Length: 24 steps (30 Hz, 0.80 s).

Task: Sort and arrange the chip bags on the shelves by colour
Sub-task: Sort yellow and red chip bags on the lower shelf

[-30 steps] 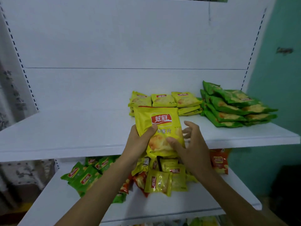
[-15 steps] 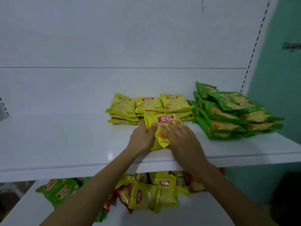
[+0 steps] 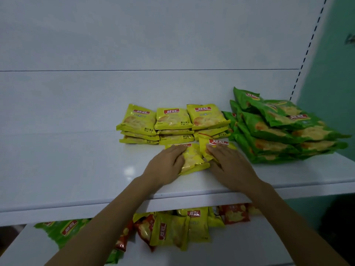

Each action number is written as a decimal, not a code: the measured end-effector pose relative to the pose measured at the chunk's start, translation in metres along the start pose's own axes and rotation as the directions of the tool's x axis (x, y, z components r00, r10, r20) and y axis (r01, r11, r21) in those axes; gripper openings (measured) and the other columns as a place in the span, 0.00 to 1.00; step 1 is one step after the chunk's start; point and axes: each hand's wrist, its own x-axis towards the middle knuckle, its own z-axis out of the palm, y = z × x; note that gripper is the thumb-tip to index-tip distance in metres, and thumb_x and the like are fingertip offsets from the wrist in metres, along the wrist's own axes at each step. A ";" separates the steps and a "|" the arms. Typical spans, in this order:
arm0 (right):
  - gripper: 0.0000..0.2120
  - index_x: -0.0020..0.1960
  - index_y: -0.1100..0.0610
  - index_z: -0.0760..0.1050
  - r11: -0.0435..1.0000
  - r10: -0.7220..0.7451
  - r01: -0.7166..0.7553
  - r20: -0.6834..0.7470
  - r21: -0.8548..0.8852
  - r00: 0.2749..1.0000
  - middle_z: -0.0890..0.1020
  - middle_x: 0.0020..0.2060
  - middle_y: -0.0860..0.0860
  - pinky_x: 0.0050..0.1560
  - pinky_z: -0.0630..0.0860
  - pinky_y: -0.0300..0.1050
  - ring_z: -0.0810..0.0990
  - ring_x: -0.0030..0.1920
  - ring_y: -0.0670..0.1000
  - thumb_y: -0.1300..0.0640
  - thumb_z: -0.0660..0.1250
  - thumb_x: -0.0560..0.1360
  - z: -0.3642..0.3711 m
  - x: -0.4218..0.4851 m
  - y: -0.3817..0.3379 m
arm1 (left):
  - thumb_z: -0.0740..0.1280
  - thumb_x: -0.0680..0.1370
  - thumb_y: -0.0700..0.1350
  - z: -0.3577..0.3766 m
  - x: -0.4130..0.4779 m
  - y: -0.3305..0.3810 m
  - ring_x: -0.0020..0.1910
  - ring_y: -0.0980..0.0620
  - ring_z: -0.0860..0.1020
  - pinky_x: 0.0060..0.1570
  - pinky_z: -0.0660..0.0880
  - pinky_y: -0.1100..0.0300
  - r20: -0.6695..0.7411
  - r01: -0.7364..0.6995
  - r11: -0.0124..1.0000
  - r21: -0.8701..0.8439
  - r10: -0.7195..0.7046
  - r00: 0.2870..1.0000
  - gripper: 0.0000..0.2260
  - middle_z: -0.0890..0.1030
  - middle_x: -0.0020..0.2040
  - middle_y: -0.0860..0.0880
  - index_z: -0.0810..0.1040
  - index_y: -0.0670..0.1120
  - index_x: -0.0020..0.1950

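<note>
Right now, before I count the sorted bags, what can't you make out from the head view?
Head view:
- Back of the lower shelf: hidden by the upper shelf edge.
- Prints on two yellow bags: covered by the left hand and right hand.
- Count in the green pile: bottom bags buried.
- Some lower green bags: behind the left arm.

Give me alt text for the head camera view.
The left hand and right hand lie flat on two loose yellow chip bags on a white upper shelf, before three yellow stacks and a green pile at right. Mixed yellow, red and green bags litter the lower shelf.
</note>
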 end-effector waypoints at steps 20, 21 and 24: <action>0.19 0.67 0.60 0.73 0.805 0.046 -0.115 0.132 0.582 0.990 0.74 0.67 0.56 0.67 0.64 0.47 0.70 0.68 0.54 0.51 0.56 0.82 -0.036 0.017 0.001 | 0.44 0.71 0.68 0.007 0.019 0.014 0.77 0.48 0.54 0.74 0.54 0.51 0.141 -0.023 0.949 0.316 -0.023 0.990 0.39 0.58 0.78 0.48 0.58 0.50 0.78; 0.19 0.62 0.62 0.76 0.777 0.085 -0.118 0.082 0.618 0.993 0.78 0.61 0.57 0.61 0.69 0.47 0.75 0.63 0.55 0.51 0.56 0.82 -0.039 0.020 0.000 | 0.43 0.71 0.69 0.005 0.022 0.016 0.76 0.47 0.58 0.73 0.58 0.51 0.138 -0.007 0.956 0.292 -0.035 0.990 0.39 0.62 0.77 0.47 0.63 0.49 0.75; 0.17 0.57 0.58 0.80 0.716 0.139 -0.196 0.139 0.670 0.981 0.81 0.56 0.48 0.53 0.73 0.43 0.78 0.55 0.48 0.50 0.57 0.82 -0.045 0.026 0.000 | 0.41 0.69 0.69 0.003 0.030 0.023 0.70 0.43 0.65 0.67 0.64 0.49 0.116 0.058 0.975 0.217 -0.085 0.990 0.40 0.71 0.69 0.45 0.71 0.47 0.68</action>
